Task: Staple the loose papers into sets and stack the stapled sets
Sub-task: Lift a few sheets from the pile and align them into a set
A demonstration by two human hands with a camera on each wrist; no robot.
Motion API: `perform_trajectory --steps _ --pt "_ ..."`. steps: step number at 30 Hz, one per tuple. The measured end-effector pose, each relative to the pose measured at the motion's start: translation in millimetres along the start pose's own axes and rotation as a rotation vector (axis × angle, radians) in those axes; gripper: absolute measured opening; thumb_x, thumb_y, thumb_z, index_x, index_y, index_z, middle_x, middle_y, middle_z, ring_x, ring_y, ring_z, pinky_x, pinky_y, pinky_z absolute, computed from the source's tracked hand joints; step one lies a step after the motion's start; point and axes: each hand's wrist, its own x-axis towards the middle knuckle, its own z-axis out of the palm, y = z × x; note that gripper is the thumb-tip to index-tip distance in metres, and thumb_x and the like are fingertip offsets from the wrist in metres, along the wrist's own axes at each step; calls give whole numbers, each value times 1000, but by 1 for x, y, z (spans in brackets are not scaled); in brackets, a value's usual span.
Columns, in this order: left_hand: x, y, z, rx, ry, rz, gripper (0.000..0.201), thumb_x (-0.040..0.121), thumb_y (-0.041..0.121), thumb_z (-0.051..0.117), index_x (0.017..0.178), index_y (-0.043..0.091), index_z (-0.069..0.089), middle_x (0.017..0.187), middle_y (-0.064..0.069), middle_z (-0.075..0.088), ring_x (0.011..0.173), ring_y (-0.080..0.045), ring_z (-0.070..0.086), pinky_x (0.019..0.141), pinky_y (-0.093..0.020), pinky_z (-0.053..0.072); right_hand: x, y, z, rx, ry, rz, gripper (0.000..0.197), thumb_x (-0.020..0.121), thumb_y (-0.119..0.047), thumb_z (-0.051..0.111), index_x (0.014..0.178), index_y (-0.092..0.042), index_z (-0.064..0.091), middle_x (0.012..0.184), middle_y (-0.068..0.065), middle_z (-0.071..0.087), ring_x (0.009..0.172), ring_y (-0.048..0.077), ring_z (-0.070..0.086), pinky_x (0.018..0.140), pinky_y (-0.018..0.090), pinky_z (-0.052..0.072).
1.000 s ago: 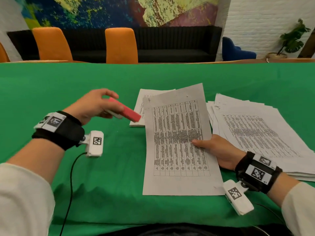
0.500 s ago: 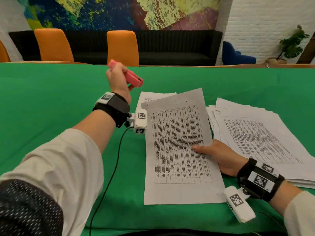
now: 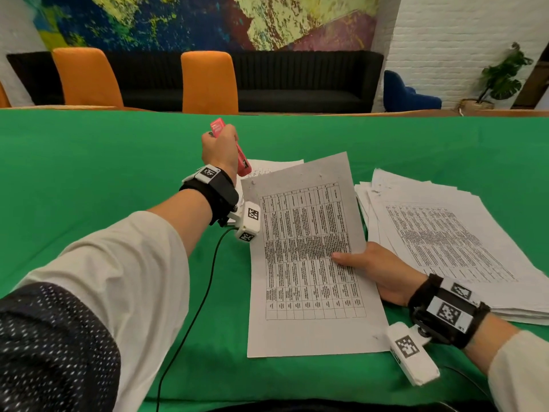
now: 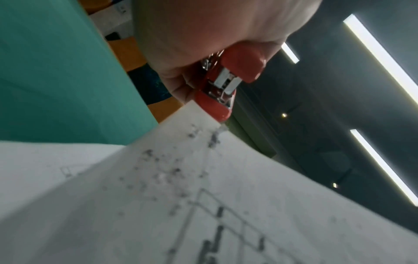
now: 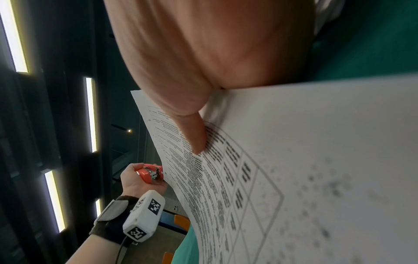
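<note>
My left hand (image 3: 219, 150) grips a red stapler (image 3: 242, 163), mouth pointing down at the top left corner of a printed paper set (image 3: 309, 251). In the left wrist view the stapler (image 4: 226, 82) has its mouth at that corner of the paper set (image 4: 203, 178). My right hand (image 3: 377, 269) pinches the set's right edge, thumb on top, and lifts that side off the green table (image 3: 89, 173). The right wrist view shows the thumb on the paper set (image 5: 294, 178) and the stapler (image 5: 150, 174) at its far corner.
A thick pile of loose printed sheets (image 3: 451, 242) lies to the right. A smaller paper stack (image 3: 273, 166) lies behind the held set. A black cable (image 3: 196, 310) runs from my left wrist to the table's near edge. Orange chairs (image 3: 209, 81) stand beyond the table.
My left hand has swung the stapler up, then down onto the set's top left corner. My right hand has lifted the set's right side off the table.
</note>
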Motion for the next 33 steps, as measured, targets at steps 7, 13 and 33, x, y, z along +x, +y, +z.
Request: perform_trajectory --steps 7,13,33 --pt "6 -7 8 144 14 90 16 91 34 65 94 22 55 86 4 58 74 -16 56 78 -36 56 0 0 0 6 8 10 31 102 -12 60 132 -1 62 122 23 73 112 41 72 102 57 54" --pt "0 -18 11 129 -64 88 10 88 31 60 88 25 52 81 3 53 72 -17 53 71 -33 51 1 1 0 7 6 9 32 102 -13 61 132 -3 62 122 22 73 112 42 72 101 58 54" --pt "-29 -56 -4 186 -177 -42 24 71 42 62 82 22 56 77 1 56 73 -23 55 73 -40 49 -1 -1 2 34 10 12 28 102 -10 61 127 0 65 118 23 74 107 40 74 86 46 64"
